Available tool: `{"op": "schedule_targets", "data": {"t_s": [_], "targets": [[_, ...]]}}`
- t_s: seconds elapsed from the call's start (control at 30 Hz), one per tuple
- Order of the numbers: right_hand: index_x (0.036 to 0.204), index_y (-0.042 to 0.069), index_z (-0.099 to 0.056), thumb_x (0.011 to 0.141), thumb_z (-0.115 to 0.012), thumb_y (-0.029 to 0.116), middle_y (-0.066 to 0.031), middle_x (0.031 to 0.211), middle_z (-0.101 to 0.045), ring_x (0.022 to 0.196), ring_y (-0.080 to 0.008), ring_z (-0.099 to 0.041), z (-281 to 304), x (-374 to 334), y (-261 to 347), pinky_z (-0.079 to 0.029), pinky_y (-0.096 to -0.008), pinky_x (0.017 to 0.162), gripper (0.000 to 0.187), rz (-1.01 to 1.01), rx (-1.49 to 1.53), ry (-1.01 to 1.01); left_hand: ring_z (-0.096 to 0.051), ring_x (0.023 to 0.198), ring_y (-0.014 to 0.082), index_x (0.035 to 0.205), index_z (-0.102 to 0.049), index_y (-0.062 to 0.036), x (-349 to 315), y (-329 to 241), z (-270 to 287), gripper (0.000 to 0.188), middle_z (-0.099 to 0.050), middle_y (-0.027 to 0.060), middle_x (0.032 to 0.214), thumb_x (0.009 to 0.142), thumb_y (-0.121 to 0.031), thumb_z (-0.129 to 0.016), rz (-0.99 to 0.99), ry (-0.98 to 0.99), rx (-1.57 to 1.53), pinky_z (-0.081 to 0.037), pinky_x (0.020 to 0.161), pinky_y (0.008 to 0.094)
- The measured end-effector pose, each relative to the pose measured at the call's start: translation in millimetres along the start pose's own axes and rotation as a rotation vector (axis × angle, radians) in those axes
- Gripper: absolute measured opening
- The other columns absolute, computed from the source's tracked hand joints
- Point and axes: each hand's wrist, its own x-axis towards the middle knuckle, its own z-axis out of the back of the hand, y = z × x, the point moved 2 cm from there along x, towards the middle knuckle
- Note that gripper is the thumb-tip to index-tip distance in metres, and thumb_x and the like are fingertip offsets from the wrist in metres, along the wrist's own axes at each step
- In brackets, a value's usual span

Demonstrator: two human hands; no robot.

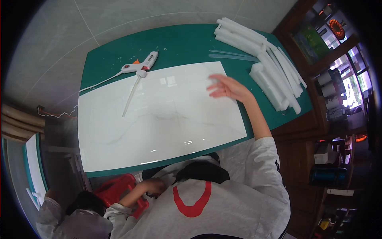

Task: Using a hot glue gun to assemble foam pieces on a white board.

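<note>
Bare and slightly blurred, the right hand [230, 88] is over the upper right part of the white board [171, 127], its fingers parted; whether they brush the surface cannot be told. The left hand [155, 186] is low in the frame, left of centre, beside the person's body; it lies in shadow, so whether it is spread, pressed together or pinching something cannot be told. Largest of all is the green table [187, 42], which fills the middle of the frame and shows mainly as a wide band along the top and right of the board. On it the board takes up most of the centre, glossy, with faint grey veins and small bright reflections near its lower edge. Brown wooden shelving [296, 153] stands along the right side of the frame, and the person's light grey top [238, 203], with a red curved shape on it, fills the lower middle. White foam strips [270, 85] lie heaped at the upper right of the table. A red plastic seat [113, 193] shows at the lower left, near the left hand. Above centre, toward the left, a white glue gun [149, 61] lies at the board's top edge, its cord [101, 83] running left. From it a translucent stick [130, 99] slants down over the board. Thin clear rods [232, 57] lie at the upper right, between board and foam.
</note>
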Motion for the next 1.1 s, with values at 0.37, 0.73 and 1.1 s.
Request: {"op": "schedule_targets", "data": {"t_s": [0.37,0.73,1.1], "targets": [[0.108,0.006,-0.054,0.083,-0.044,0.009,-0.0049,0.112,-0.052,0.1,-0.0152,-0.049,77.2,45.4,7.1,-0.04,-0.0269,0.083,0.027,0.543,-0.336,-0.879,-0.059,0.072,0.0274,0.08,-0.062,-0.0054,-28.6,-32.5,19.1,0.022,-0.061,0.0135,0.074,0.074,-0.023,-0.05,0.018,-0.174,0.262,-0.046,0.064,0.0347],[0.092,0.006,-0.062,0.076,-0.049,0.001,-0.0032,0.085,-0.062,0.079,-0.0094,-0.055,77.2,33.7,-12.1,-0.041,-0.0215,0.073,0.022,0.582,-0.549,-1.054,-0.057,0.073,0.0158,0.089,-0.06,-0.0036,-158.7,-77.3,142.5,0.014,-0.058,0.0073,0.086,0.077,-0.006,-0.054,-0.046,-1.082,-0.124,-0.045,0.059,0.0259],[0.098,0.009,-0.058,0.075,-0.054,0.011,-0.0127,0.098,-0.056,0.081,-0.0219,-0.056,36.7,28.4,10.8,-0.045,-0.0288,0.07,0.023,0.635,-1.031,-0.94,-0.055,0.08,0.0274,0.084,-0.056,-0.0007,-160.0,-86.6,193.1,0.012,-0.056,0.0127,0.086,0.073,-0.006,-0.057,-0.088,-1.372,0.39,-0.044,0.072,0.0336]]}}
